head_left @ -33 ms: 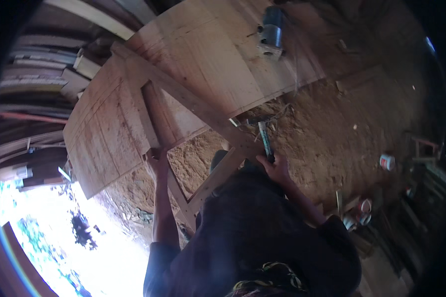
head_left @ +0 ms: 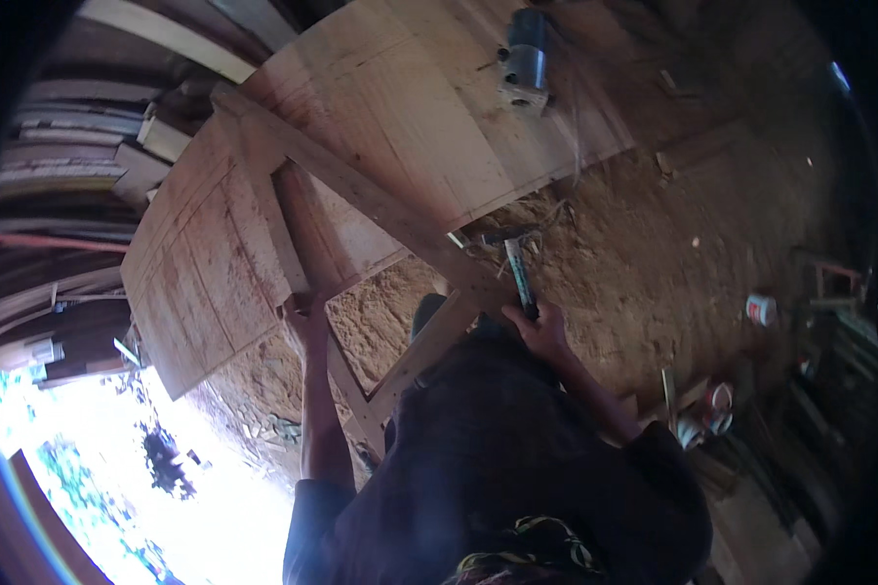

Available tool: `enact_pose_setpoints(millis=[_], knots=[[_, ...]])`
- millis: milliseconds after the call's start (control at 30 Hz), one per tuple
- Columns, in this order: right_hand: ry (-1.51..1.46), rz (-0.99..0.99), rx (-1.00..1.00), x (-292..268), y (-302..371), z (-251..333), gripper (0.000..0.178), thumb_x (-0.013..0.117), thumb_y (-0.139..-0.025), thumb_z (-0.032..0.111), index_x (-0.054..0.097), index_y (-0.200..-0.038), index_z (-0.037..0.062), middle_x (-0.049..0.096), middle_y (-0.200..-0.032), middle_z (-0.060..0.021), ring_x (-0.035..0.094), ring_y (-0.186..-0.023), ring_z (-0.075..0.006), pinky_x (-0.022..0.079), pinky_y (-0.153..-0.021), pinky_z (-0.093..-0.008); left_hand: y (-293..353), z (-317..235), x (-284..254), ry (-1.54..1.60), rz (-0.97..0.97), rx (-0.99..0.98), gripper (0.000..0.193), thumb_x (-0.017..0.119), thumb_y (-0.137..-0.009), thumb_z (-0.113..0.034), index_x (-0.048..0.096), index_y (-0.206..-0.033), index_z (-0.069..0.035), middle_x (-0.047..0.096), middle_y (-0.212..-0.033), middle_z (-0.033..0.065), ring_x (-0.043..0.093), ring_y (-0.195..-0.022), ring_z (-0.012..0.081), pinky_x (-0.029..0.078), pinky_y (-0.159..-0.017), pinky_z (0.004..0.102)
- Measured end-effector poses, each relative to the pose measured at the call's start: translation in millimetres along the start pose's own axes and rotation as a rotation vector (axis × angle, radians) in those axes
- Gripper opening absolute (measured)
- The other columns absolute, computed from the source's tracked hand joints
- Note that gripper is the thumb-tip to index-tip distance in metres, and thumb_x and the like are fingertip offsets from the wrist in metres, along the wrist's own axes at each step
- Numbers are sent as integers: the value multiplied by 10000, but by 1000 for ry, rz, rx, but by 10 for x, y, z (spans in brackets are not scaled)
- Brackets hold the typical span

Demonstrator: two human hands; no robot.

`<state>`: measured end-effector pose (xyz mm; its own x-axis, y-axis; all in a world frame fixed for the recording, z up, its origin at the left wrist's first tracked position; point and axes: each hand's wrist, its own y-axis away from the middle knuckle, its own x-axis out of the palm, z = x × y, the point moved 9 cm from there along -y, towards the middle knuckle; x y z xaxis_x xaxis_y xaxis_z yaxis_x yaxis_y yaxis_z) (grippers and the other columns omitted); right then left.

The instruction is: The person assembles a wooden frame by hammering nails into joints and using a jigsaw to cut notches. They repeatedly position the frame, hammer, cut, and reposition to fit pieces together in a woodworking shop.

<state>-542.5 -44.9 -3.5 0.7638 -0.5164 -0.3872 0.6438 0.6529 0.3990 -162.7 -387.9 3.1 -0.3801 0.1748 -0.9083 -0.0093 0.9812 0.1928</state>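
My left hand [head_left: 305, 327] is closed around one bar of the wooden frame [head_left: 380, 212], whose far end lies over the board [head_left: 419, 107] and near end by my lap. My right hand [head_left: 544, 333] grips the hammer [head_left: 519, 278] by its handle; whether it touches the frame too, I can't tell. I'd judge this step as steadying the frame; the next move calls for a firm left hold and room for the hammer.

A roughly triangular frame [head_left: 380, 210] of flat, brown wooden bars slants away, its narrowest corner far left, a shorter bar at the near end. A hammer [head_left: 520, 276], its handle teal and whitish with a dark lower end, points away near the frame's right corner.
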Motion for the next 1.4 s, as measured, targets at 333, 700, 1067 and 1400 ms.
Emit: enact_pose_setpoints(millis=[333,700,1067,1400], knots=[[-178,-237,96,-128,-19,63,445,846,-934,287,713,-1235,-13,671,-873,-14,607,-805,-113,519,-757,-316,-818,-1236,182,-22,-19,314,720,839,-816,-424,623,-1363,-8,595,-1327,211,591,-1259,414,498,-1033,533],[-340,-508,37,-345,-501,-51,409,858,-942,260,722,-1214,-14,678,-892,3,606,-825,-88,505,-759,-291,-1356,-2252,600,-24,4,552,698,832,-812,-424,629,-1321,9,603,-1272,208,604,-1223,401,493,-1048,507],[-180,-501,128,-360,-626,36,406,857,-942,255,724,-1212,-17,682,-902,13,607,-838,-97,508,-796,-282,-1590,-2287,701,39,-49,647,800,824,-839,-571,632,-1306,50,617,-1250,213,616,-1195,390,498,-1033,500],[232,-723,-203,-710,-419,692,420,862,-900,316,738,-1243,106,765,-994,-146,746,-850,-367,601,-772,-440,-1455,-2262,721,147,-124,771,677,789,-965,-444,525,-1367,33,521,-1243,246,525,-1141,399,496,-949,521]])
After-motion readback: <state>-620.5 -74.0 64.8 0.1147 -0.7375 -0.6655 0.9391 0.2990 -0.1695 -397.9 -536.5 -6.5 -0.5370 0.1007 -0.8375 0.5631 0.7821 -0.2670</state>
